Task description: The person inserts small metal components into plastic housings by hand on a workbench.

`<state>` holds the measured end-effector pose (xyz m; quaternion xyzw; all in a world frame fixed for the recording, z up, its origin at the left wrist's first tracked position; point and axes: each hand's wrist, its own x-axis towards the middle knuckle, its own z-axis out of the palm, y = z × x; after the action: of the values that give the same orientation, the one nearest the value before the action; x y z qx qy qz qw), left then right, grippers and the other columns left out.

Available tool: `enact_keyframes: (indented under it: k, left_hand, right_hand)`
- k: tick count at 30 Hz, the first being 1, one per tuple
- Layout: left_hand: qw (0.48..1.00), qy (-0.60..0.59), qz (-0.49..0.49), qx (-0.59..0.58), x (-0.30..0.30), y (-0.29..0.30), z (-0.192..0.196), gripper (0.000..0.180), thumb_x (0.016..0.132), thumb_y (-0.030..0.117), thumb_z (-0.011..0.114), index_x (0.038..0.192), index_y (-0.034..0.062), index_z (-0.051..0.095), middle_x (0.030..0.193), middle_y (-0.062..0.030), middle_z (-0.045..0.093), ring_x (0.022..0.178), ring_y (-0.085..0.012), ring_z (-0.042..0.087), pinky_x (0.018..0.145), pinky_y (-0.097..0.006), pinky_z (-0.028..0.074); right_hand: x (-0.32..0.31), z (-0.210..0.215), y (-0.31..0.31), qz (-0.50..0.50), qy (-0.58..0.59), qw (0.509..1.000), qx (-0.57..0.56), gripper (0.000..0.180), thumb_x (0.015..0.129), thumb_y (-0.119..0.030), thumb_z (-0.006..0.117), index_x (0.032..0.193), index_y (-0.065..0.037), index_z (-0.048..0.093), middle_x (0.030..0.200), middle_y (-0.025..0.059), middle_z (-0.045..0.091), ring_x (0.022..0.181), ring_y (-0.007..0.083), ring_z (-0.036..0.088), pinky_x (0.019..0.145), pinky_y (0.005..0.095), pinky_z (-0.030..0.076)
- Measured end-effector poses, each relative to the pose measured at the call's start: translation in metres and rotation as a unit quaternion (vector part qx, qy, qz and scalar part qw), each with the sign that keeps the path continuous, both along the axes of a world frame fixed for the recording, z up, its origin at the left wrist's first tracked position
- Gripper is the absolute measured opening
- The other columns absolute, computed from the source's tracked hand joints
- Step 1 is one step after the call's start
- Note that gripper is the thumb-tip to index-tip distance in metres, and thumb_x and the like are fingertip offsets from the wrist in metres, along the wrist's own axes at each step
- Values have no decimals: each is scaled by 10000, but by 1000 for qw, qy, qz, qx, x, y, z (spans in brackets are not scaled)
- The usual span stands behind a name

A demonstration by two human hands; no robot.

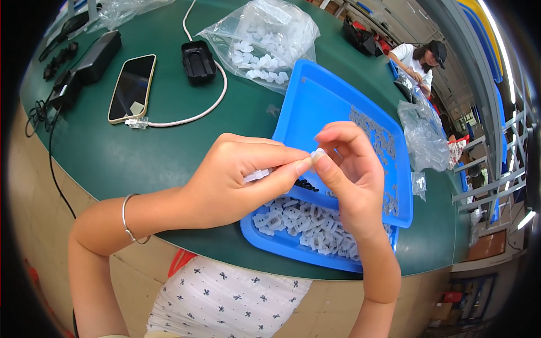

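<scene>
My left hand [234,174] is closed, thumb and forefinger pinching a small white plastic piece [317,152]. Another white plastic part [257,176] shows between its curled fingers and palm. From the other side, my right hand [356,177] grips the same small piece by thumb and fingertip, its other fingers curled. Both hands are above a blue tray [294,115] that holds many small grey parts [378,135] and a little heap of black parts [306,185]. Under its near edge sits a second blue tray [265,239] with many white plastic parts [315,225].
A clear bag of white parts [265,45] lies behind the trays. On the left are a phone [132,90], its white cable [217,98], a black case [198,62] and a black power adapter [98,56]. A person [420,62] works at the far right, near plastic bags [422,135].
</scene>
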<state>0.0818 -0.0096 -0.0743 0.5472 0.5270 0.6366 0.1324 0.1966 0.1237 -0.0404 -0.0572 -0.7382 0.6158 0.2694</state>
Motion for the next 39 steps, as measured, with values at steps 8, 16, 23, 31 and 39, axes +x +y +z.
enact_keyframes:
  k: [8,16,23,31,39]
  left_hand:
    - [945,-265,-110,-159,7,-6,17,220,874,120,566,1053,9,631,663,-21,582,568,-51,487,504,-204,416]
    - [976,-125,-98,-149,7,-4,12,199,845,106,607,1009,-1,636,683,1,601,578,-40,511,524,-190,412]
    - [993,24,-102,-56,7,-2,5,152,799,71,653,930,-5,640,641,-56,614,544,-99,569,502,-222,435]
    - [999,7,-31,-19,7,1,2,75,813,38,622,854,-24,627,672,-68,621,555,-101,567,495,-228,429]
    - [997,-15,-45,-52,0,-5,4,88,840,51,580,839,-27,621,651,-58,604,543,-74,535,488,-220,410]
  right_hand:
    - [4,1,14,-34,38,964,259,99,840,-69,594,859,2,527,816,87,556,734,153,512,651,263,423]
    - [12,12,5,-66,33,958,276,78,819,8,550,784,11,481,759,111,514,674,212,501,619,286,419]
    - [13,4,-3,0,20,955,295,84,826,-15,582,769,13,527,745,88,552,672,144,506,601,252,409]
    - [9,3,-2,29,-30,999,9,100,826,-80,620,808,19,625,783,65,594,690,111,545,638,240,435]
    - [10,15,5,64,-51,990,114,73,826,-5,560,851,36,615,853,97,592,805,151,540,728,272,432]
